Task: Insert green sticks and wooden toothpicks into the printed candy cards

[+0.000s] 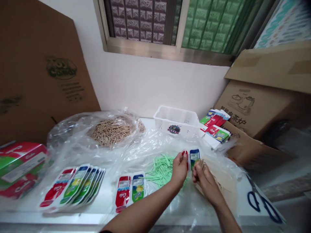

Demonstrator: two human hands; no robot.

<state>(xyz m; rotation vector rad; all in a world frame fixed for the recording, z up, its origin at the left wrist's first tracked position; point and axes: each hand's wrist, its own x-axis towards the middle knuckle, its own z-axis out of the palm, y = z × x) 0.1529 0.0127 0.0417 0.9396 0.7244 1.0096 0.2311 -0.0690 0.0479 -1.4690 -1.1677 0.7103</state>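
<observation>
My left hand is closed on the edge of a two-part candy pack, with a red half under my thumb and a blue-green half to the right. My right hand is close by, at the lower edge of the blue-green half. Its fingers are pinched together, and what they hold is too small to make out. Just left of my left hand lies a loose pile of light green sticks. Pale sticks lie in a shallow beige tray, partly behind my right hand. Another red and blue-green pack lies near my left forearm.
Several overlapping packs sit at the left front. Behind them, a clear bag holds many brown sticks. A white plastic basket stands by the wall. Printed cartons, cardboard boxes and blue-handled scissors are on the right.
</observation>
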